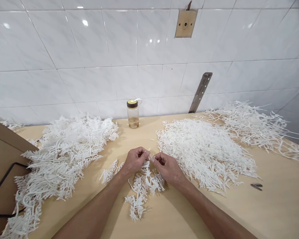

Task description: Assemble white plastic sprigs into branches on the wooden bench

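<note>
My left hand [137, 160] and my right hand [167, 166] meet near the middle of the wooden table [184, 215], thumbs and forefingers pinched. Between their fingertips is the top of a white branched strand [141, 189], which hangs or lies down toward me on the tabletop. The exact part in each pinch is too small to make out. A small loose white piece [109, 172] lies beside my left wrist. To the right of my right hand spreads a pile of short white pieces [201, 149]. A big heap of white branched strands [62, 152] covers the left side.
Behind my hands a bottle [133, 114] with a dark lid stands near the tiled wall. More long white strands [254, 124] lie at the back right. A small dark metal tool [256, 187] rests at the right. A brown box [5, 166] is at the left edge.
</note>
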`<move>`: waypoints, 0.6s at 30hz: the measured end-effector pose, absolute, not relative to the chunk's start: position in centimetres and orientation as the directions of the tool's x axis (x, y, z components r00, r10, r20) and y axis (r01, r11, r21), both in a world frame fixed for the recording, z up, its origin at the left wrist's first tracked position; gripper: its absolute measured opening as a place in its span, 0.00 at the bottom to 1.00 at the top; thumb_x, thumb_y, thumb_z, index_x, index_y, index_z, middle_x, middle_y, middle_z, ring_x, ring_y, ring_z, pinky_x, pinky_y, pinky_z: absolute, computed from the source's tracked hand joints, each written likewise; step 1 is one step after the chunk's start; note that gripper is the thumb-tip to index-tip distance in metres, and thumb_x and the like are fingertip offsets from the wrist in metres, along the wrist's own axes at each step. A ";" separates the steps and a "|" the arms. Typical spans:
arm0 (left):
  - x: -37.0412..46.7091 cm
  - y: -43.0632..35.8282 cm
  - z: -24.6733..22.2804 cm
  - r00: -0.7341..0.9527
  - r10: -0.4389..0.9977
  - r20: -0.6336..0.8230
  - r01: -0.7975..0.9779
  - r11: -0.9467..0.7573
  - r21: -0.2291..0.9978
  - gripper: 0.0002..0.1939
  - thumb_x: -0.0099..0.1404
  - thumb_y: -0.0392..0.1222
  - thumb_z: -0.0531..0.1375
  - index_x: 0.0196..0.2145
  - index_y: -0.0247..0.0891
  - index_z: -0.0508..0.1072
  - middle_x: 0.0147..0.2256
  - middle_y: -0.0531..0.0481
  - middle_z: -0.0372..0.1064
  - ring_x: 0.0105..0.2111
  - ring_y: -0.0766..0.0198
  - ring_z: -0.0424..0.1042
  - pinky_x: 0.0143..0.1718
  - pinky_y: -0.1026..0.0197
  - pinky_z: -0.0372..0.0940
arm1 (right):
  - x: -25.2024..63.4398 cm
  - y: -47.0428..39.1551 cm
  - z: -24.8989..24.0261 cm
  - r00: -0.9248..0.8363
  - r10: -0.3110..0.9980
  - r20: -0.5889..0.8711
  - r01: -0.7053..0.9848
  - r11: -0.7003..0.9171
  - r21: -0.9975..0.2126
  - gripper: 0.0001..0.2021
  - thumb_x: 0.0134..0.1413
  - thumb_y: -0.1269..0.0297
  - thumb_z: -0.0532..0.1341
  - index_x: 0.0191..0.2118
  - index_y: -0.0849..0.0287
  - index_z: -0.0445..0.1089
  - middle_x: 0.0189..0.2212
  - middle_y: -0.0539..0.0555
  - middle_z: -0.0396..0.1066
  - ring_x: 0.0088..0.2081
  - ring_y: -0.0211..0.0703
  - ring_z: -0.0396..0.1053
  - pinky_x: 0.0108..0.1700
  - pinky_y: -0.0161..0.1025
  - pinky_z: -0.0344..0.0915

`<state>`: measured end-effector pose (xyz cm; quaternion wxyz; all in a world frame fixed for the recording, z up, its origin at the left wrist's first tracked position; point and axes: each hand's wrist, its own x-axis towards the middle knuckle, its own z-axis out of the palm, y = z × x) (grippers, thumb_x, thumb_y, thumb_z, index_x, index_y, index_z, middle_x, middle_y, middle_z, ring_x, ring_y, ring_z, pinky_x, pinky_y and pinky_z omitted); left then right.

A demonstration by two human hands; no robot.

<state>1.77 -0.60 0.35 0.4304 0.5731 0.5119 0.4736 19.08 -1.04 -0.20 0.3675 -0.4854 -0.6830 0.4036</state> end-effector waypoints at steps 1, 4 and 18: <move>1.8 -0.6 0.4 0.027 0.994 0.102 0.180 -0.105 0.978 0.17 0.59 0.53 0.62 0.23 0.35 0.71 0.21 0.54 0.65 0.21 0.70 0.59 0.24 0.66 0.55 | 19.1 -1.0 -0.2 -0.260 0.959 0.112 0.372 0.206 -0.905 0.12 0.55 0.55 0.59 0.30 0.58 0.72 0.25 0.51 0.73 0.27 0.42 0.70 0.31 0.37 0.64; 1.9 -0.6 0.5 0.029 0.994 0.105 0.182 -0.109 0.977 0.16 0.58 0.52 0.62 0.24 0.35 0.71 0.21 0.54 0.66 0.22 0.69 0.61 0.25 0.65 0.56 | 19.0 -1.0 -0.3 -0.251 0.961 0.119 0.377 0.210 -0.902 0.12 0.55 0.56 0.59 0.28 0.58 0.71 0.24 0.50 0.73 0.26 0.41 0.69 0.30 0.37 0.64; 2.2 -0.6 0.1 -0.073 0.994 0.077 0.162 -0.064 0.985 0.16 0.58 0.51 0.62 0.22 0.37 0.68 0.16 0.59 0.56 0.18 0.71 0.54 0.21 0.66 0.51 | 18.4 -1.4 -0.7 -0.166 0.958 0.235 0.319 0.277 -0.906 0.11 0.56 0.57 0.58 0.27 0.57 0.66 0.20 0.47 0.63 0.24 0.38 0.61 0.27 0.35 0.57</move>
